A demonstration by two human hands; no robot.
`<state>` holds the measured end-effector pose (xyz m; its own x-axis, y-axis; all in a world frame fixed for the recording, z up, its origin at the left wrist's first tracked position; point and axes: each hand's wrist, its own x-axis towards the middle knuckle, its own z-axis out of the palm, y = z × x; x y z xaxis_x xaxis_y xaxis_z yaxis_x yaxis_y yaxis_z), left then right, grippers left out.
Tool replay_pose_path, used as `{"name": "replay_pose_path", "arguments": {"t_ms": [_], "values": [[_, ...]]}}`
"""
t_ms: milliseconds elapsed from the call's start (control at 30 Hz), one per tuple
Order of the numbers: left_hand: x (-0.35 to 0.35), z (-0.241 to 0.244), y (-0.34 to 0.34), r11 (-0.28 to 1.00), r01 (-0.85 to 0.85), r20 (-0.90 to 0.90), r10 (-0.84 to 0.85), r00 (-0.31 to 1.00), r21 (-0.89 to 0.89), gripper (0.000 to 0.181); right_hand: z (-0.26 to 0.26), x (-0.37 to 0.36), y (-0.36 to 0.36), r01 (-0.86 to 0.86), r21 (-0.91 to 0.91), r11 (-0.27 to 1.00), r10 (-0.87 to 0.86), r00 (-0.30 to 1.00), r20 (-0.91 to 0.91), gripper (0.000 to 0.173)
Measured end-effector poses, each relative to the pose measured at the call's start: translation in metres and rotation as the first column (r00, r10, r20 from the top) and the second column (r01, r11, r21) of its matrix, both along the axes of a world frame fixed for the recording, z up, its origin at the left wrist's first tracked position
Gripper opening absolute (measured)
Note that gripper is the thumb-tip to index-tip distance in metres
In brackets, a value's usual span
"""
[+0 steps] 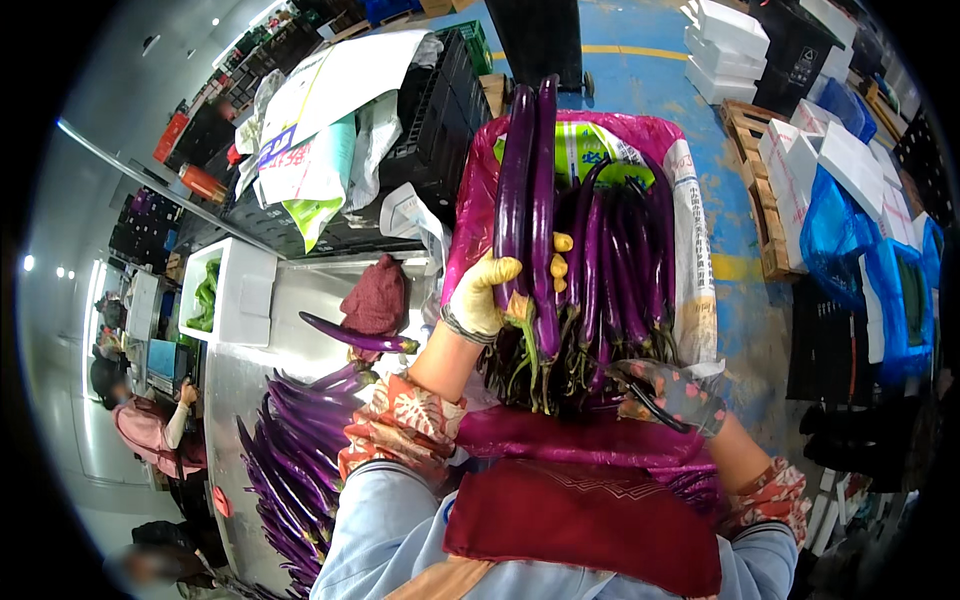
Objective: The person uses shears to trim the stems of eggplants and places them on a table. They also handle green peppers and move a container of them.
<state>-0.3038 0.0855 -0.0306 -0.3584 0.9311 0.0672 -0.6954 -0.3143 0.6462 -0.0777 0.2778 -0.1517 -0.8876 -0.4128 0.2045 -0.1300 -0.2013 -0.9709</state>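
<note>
My left hand (484, 294), in a pale yellow glove, grips two long purple eggplants (512, 172), its fingertips showing on their far side. They are held above a crate lined with pink plastic film (474, 202). Inside that crate lie more eggplants (596, 255), stems towards me. At the crate's near right corner is my right hand (671, 394), in a dark patterned glove. It holds a black-handled tool (654, 405), whose working end I cannot make out.
On my left, a metal table (240, 465) bears a heap of eggplants (300, 457), a dark red cloth (375, 300) and a white foam box (244, 292) with green vegetables. A wooden pallet (757, 195) with foam boxes stands right. A person (161, 435) works at far left.
</note>
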Motion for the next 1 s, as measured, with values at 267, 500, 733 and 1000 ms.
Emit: {"name": "replay_pose_path", "arguments": {"t_ms": [267, 500, 733, 1000], "values": [[0.017, -0.004, -0.003, 0.999, -0.043, 0.068, 0.043, 0.997, 0.01, 0.059, 0.089, -0.013, -0.029, 0.238, 0.804, 0.545, -0.08, 0.969, -0.233, 0.053], [0.031, -0.012, -0.014, 0.96, -0.224, -0.219, 0.186, 0.958, -0.168, 0.045, 0.076, -0.023, -0.044, 0.174, 0.736, 0.655, -0.175, 0.982, -0.076, 0.043], [0.022, -0.01, -0.033, 0.963, -0.232, -0.246, 0.195, 0.95, -0.134, 0.046, 0.013, 0.01, 0.006, 0.025, -0.242, 0.97, 0.175, 0.617, 0.767, 0.054], [0.045, 0.006, -0.017, 0.954, 0.094, -0.381, -0.203, 0.902, -0.284, 0.093, 0.037, -0.034, -0.003, -0.131, -0.637, 0.76, 0.599, 0.524, 0.606, 0.06]]}}
